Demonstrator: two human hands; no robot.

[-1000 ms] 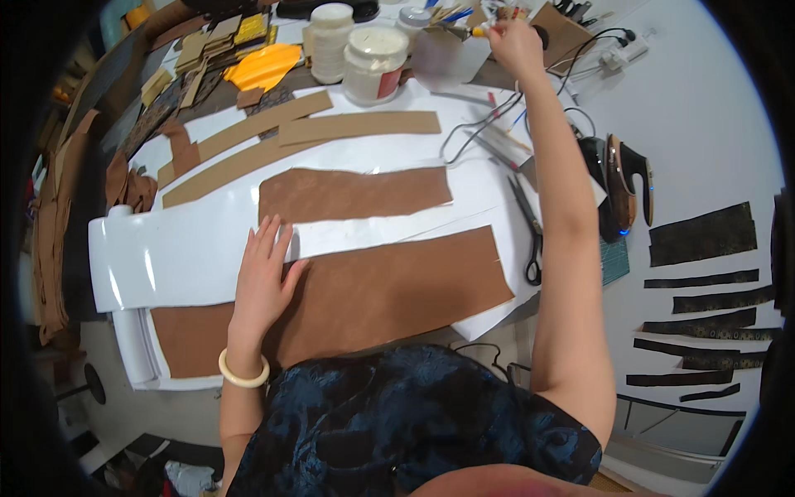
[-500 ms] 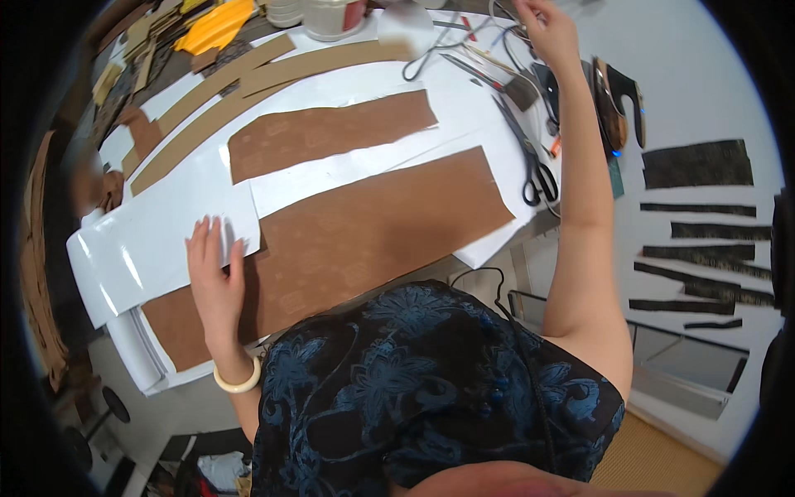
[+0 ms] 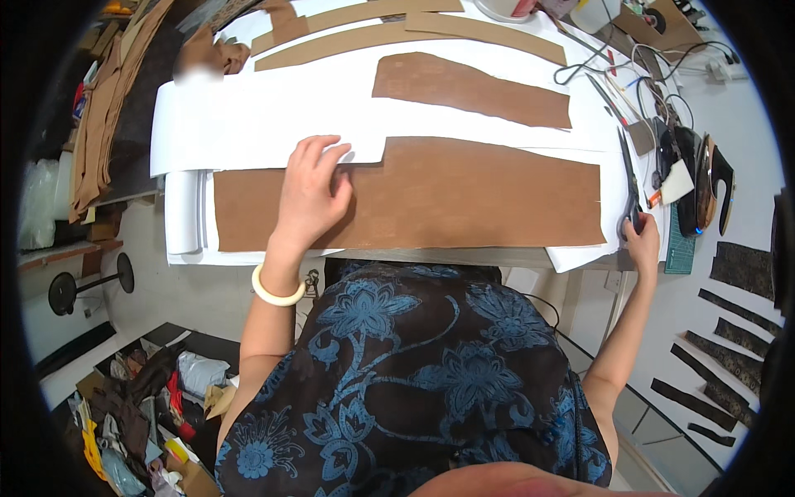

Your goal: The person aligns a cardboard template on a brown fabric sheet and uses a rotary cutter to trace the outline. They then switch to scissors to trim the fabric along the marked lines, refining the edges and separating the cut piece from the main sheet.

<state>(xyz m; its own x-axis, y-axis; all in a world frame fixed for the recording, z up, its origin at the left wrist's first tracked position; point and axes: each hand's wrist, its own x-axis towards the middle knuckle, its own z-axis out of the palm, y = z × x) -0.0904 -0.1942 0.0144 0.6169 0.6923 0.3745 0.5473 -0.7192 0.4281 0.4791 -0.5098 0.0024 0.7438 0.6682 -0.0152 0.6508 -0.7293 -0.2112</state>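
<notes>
Grasping scissors [image 3: 631, 192] at 3 o'clock in right hand [image 3: 644, 242], nothing in loose left hand [image 3: 311, 192] at 10; could nick brown panel [image 3: 472, 197] by swinging carelessly toward 9.

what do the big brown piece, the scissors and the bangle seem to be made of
Big brown piece: probably leather or imitation leather, matte, from its dull, faintly mottled surface. Scissors: likely metal with a dark finish, judging by the slim dark blades; handle material is unclear. Bangle: perhaps plastic or resin, smooth, from its even cream colour.
</notes>
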